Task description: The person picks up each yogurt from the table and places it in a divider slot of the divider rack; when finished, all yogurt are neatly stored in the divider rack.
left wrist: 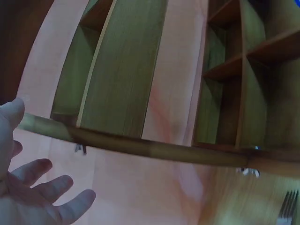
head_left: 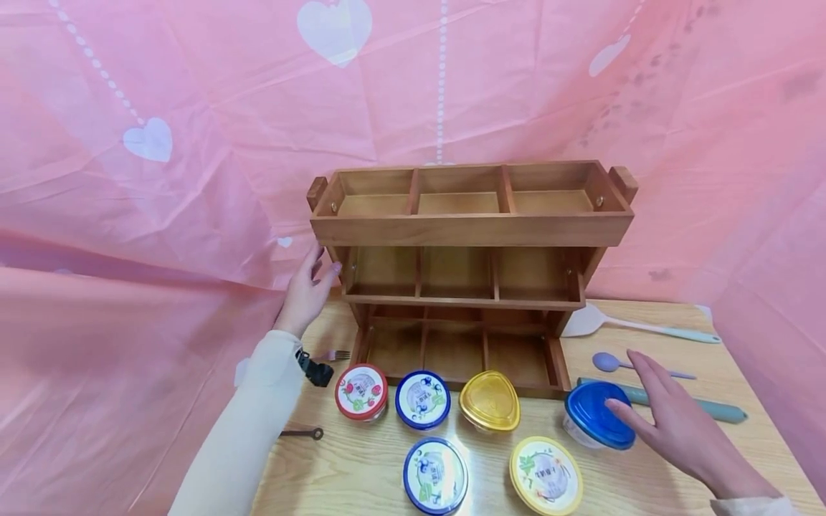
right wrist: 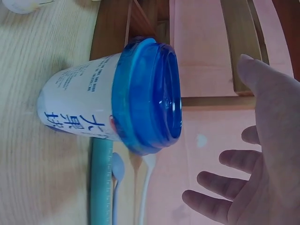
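Right hand point(head_left: 677, 423), fingers spread wide, hovers over blue-lidded cup point(head_left: 596, 416) on table point(head_left: 361, 466); right wrist view reveals its printed side. Left hand point(head_left: 306, 290), open, beside wooden rack point(head_left: 471, 229).

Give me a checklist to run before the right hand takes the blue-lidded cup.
1. Right hand open, fingers straight: ok.
2. Right hand gripping the blue-lidded white cup: not ok, only beside its lid.
3. Cup upright, lid on: ok.
4. Three-tier wooden rack, visible compartments free: ok.
5. Left hand bracing the rack: cannot tell, open by its left end.
6. Lilac spoon clear of the cup: ok.
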The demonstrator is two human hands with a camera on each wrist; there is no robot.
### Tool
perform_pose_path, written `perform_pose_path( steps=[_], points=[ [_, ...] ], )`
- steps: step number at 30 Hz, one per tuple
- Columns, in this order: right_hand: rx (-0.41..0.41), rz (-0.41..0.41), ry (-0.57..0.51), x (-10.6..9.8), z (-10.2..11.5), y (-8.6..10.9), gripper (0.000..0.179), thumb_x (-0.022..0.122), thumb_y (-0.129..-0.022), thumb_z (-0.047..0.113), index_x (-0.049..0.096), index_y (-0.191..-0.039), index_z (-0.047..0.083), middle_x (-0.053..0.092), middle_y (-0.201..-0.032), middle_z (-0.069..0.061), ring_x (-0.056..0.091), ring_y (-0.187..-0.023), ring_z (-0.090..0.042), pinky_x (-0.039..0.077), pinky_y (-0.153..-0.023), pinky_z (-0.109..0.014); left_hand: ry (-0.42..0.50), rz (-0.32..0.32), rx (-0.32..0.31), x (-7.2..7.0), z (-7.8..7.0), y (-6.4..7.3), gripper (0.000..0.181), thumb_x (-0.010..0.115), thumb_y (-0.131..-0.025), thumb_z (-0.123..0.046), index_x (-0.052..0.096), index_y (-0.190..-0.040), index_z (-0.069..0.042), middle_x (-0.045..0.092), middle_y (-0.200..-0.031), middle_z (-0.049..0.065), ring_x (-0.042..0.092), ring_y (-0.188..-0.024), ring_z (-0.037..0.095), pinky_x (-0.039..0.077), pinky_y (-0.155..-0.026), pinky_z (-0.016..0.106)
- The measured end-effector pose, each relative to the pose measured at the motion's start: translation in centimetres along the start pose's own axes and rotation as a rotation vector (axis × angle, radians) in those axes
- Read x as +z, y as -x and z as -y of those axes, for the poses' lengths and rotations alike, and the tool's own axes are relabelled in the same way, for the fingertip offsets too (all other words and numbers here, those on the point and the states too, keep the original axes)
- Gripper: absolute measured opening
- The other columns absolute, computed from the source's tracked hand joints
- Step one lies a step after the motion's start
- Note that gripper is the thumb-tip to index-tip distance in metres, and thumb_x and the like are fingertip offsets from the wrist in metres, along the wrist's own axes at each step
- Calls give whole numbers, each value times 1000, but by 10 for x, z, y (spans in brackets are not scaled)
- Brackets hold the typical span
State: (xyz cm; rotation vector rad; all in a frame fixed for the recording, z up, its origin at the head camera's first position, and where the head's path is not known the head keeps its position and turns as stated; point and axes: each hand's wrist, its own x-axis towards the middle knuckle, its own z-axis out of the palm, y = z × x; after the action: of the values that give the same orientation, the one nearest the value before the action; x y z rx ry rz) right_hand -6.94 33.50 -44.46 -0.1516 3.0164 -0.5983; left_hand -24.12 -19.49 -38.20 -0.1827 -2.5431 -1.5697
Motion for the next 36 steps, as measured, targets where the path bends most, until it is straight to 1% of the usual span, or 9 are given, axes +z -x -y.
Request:
perform_pose_path(
  steps=[2, 4, 6, 11, 17, 21, 25, 30, 36],
  points=[
    [10, 5, -19, 1, -2, 1, 98, 60, -93, 52, 7, -157, 1, 24, -151, -38, 31, -129, -60, 31, -90, -80, 64, -4, -18, 4, 2, -7, 64, 58, -99, -34, 28, -156, -32, 32, -161, 4, 31, -147, 32, 35, -116, 50],
    [12, 3, -40, 1, -3, 2, 96, 60, -93, 51, 8, -157, 0, 25, -150, -38, 31, -129, -60, 32, -90, -80, 96, -8, -32, 8, 2, -11, 64, 60, -98, -33, 29, -154, -35, 34, -160, 3, 32, -147, 31, 36, -115, 50],
    [15, 1, -66, 3, -5, 4, 95, 60, -95, 49, 6, -157, 1, 23, -151, -38, 30, -129, -61, 31, -90, -80, 120, -18, -43, 12, 2, -14, 61, 60, -98, -31, 33, -153, -32, 38, -157, 5, 36, -145, 30, 37, -114, 50],
    [43, -6, -123, 6, -10, 9, 95, 58, -96, 49, 4, -157, 0, 22, -152, -38, 28, -131, -62, 31, -90, -80, 120, -53, -88, 19, 0, -19, 56, 58, -99, -34, 39, -149, -19, 45, -151, 12, 46, -137, 33, 40, -112, 49],
    [54, -5, -162, 14, -17, 13, 91, 58, -97, 45, 8, -154, -7, 27, -147, -41, 38, -122, -61, 39, -89, -75, 66, -67, -143, 21, 2, -23, 52, 55, -101, -34, 40, -148, -19, 48, -149, 13, 50, -132, 33, 43, -110, 50],
    [57, -5, -214, 22, -20, 15, 93, 61, -96, 42, 9, -153, -8, 28, -147, -41, 42, -119, -59, 45, -89, -70, 51, -64, -128, 23, 1, -25, 46, 53, -102, -26, 44, -145, -15, 50, -147, 13, 53, -129, 34, 45, -108, 50],
    [73, 9, -263, 34, -20, 16, 100, 66, -92, 44, 7, -154, -8, 28, -148, -40, 44, -119, -60, 49, -87, -67, 55, -79, -108, 26, 0, -24, 42, 50, -103, -20, 46, -145, -14, 50, -147, 13, 52, -129, 34, 45, -108, 50],
    [110, 25, -300, 46, -20, 19, 104, 70, -90, 42, 5, -153, -8, 26, -149, -41, 42, -122, -61, 50, -87, -65, 66, -91, -109, 31, -2, -24, 39, 50, -103, -18, 49, -142, -13, 51, -146, 14, 53, -129, 34, 45, -107, 50],
    [147, 50, -368, 51, -18, 19, 106, 70, -90, 40, -1, -155, -3, 23, -149, -41, 38, -123, -63, 50, -88, -65, 53, -95, -123, 32, 0, -24, 40, 50, -103, -19, 49, -142, -13, 52, -145, 15, 54, -127, 34, 46, -106, 50]
  ],
)
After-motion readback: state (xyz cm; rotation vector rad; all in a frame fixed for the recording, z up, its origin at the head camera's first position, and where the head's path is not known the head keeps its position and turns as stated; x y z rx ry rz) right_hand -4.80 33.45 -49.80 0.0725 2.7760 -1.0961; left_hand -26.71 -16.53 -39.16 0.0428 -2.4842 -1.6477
